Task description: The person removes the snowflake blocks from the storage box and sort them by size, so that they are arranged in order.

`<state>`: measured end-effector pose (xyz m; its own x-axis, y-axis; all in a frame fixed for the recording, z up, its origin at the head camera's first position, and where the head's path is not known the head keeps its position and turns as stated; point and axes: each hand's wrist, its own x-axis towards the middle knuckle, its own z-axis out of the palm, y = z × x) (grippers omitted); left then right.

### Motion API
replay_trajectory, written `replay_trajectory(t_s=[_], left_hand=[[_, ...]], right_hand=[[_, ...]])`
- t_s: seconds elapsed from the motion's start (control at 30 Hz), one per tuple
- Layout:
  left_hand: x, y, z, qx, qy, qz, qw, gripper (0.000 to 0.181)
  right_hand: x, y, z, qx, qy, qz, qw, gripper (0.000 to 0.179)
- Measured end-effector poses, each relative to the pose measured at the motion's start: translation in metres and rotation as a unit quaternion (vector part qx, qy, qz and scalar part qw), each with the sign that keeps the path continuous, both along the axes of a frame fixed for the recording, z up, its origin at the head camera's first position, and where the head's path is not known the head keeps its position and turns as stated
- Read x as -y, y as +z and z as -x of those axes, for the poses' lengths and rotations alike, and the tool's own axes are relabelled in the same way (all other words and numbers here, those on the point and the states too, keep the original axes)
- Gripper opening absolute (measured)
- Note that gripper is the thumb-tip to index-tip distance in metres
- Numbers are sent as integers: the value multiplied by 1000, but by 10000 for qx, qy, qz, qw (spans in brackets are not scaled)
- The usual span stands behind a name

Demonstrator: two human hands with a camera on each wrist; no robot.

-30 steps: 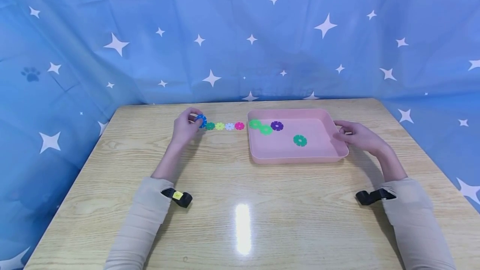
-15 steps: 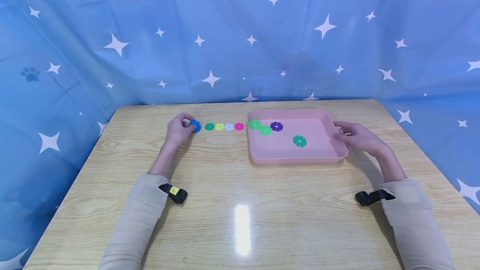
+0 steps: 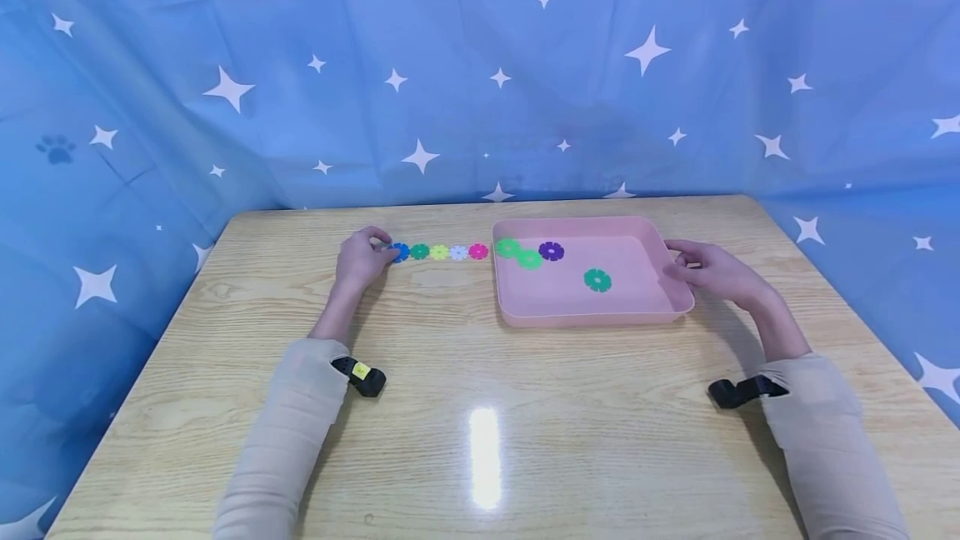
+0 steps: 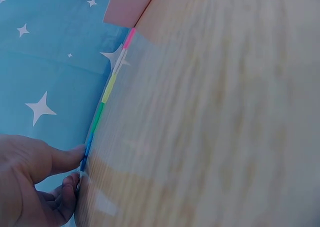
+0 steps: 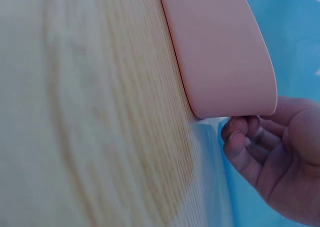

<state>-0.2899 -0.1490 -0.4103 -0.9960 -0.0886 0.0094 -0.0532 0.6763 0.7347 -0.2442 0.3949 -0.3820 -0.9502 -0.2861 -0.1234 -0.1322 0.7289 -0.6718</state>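
Observation:
My left hand (image 3: 362, 259) is at the left end of a row of notched plastic snowflake discs on the table. Its thumb and fingers pinch the blue disc (image 3: 400, 252), which lies flat at the row's end; the thumb shows against it in the left wrist view (image 4: 86, 154). Rightward from it run a green disc (image 3: 420, 252), a yellow one (image 3: 439, 252), a pale one (image 3: 458, 252) and a pink one (image 3: 478, 252). My right hand (image 3: 708, 272) grips the right wall of the pink tray (image 3: 592, 320), thumb over the rim, other fingers curled outside (image 5: 240, 137).
Inside the tray lie light green discs (image 3: 529, 260), a purple disc (image 3: 551, 251) and a darker green disc (image 3: 597, 280). The wooden table (image 3: 420, 407) ends at the back against a blue star-patterned curtain (image 3: 360, 40).
My left hand first drew the blue disc leftward and down to the table, then slid it right, up to the green disc. The right hand kept its grip on the tray.

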Motion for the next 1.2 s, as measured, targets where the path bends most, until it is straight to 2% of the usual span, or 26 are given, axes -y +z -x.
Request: replay_trajectory(t_s=[0.3,0.5,0.83,1.0,1.2], left_hand=[[2,4,-1,-18,24,-283,9996,33],[-7,11,-4,-298,-31,-446,9986,32],[-47,31,-15,-645,-777,-887,9909,32],[-70,37,-20,-705,-1111,-1082,9854,31],[-99,42,-23,-622,-1382,-1159,9816,27]], right_hand=[[-1,-1,1,9,16,4,10000,64],[-1,-1,0,-35,6,8,10000,63],[-1,-3,3,94,-80,-136,9998,61],[-2,-4,4,62,-47,-130,9999,61],[-2,-4,4,42,-52,-100,9999,62]])
